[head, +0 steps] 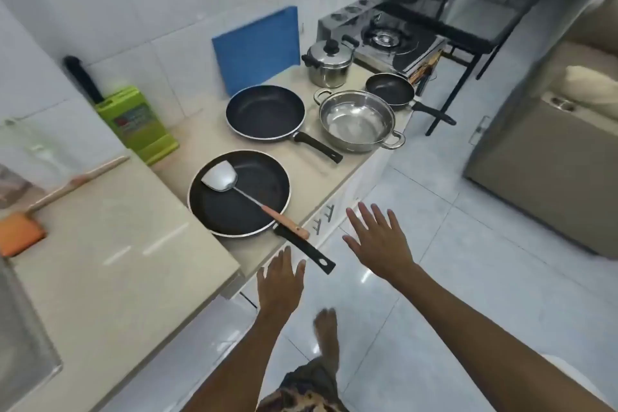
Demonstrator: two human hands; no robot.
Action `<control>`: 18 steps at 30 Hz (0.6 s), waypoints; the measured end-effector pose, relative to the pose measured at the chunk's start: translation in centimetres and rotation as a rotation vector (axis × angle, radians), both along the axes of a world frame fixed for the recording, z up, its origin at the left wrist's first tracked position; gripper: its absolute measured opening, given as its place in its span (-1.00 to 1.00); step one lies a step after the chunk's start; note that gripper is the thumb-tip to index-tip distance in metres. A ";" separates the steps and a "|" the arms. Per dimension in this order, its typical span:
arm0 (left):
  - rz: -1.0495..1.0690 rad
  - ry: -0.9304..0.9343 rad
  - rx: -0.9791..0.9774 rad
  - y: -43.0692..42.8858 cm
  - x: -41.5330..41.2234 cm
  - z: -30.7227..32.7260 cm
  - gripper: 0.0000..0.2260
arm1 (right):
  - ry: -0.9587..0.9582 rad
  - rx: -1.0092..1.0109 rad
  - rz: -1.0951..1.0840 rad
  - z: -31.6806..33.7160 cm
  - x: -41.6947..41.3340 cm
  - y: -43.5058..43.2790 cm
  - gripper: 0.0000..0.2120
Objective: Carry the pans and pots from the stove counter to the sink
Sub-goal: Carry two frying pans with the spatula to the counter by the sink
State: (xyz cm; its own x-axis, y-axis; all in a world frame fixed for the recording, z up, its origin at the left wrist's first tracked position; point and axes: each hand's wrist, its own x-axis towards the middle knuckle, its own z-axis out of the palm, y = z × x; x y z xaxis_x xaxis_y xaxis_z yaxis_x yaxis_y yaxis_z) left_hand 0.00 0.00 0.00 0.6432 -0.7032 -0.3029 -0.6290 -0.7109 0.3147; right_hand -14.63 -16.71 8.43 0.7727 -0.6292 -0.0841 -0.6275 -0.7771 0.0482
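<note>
On the beige counter (110, 244) lies a large black frying pan (234, 211) with a metal spatula (220, 177) resting in it; its black handle sticks out over the counter edge. Behind it sit a second black frying pan (264, 110), an open steel pot (357, 120), a small black pan (389, 89) and a lidded steel pot (329, 62). My left hand (279, 281) hovers open just below the near pan's handle, not touching it. My right hand (378, 237) is open with fingers spread, to the right of that handle, above the floor.
A gas stove (394, 40) stands at the counter's far end. A blue cutting board (257, 47) leans on the tiled wall, beside a green knife block (137, 124). The sink edge (23, 328) shows at lower left. An orange sponge (18, 232) lies nearby. Tiled floor to the right.
</note>
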 end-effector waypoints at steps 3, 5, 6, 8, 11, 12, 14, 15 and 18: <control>0.189 0.166 -0.030 -3.4 0.5 -1.2 -0.46 | 0.080 0.052 0.027 -1.0 3.0 -5.4 -0.37; 0.310 0.298 -0.067 -5.1 0.5 -1.9 -0.49 | 0.105 0.068 0.080 -1.3 5.3 -8.3 -0.38; 0.381 0.390 -0.091 -6.1 0.6 -2.1 -0.53 | 0.097 0.086 0.093 -1.8 6.5 -9.7 -0.38; 0.520 0.541 -0.162 -7.5 0.8 -2.4 -0.62 | 0.109 0.133 0.089 -2.4 8.5 -12.2 -0.38; 0.648 0.717 -0.236 -8.5 0.8 -2.9 -0.67 | 0.125 0.165 0.116 -3.1 11.4 -15.3 -0.37; 0.680 0.774 -0.272 -8.7 0.8 -2.8 -0.66 | 0.113 0.172 0.127 -3.2 12.2 -16.1 -0.37; 0.747 0.854 -0.355 -9.5 1.2 -2.3 -0.69 | 0.105 0.174 0.131 -3.3 14.0 -18.3 -0.36; 0.805 0.893 -0.385 -10.1 1.4 -2.1 -0.70 | 0.117 0.174 0.142 -3.6 15.1 -19.6 -0.35; 0.966 0.936 -0.454 -11.1 1.0 -1.3 -0.71 | 0.128 0.184 0.174 -4.8 17.9 -22.8 -0.35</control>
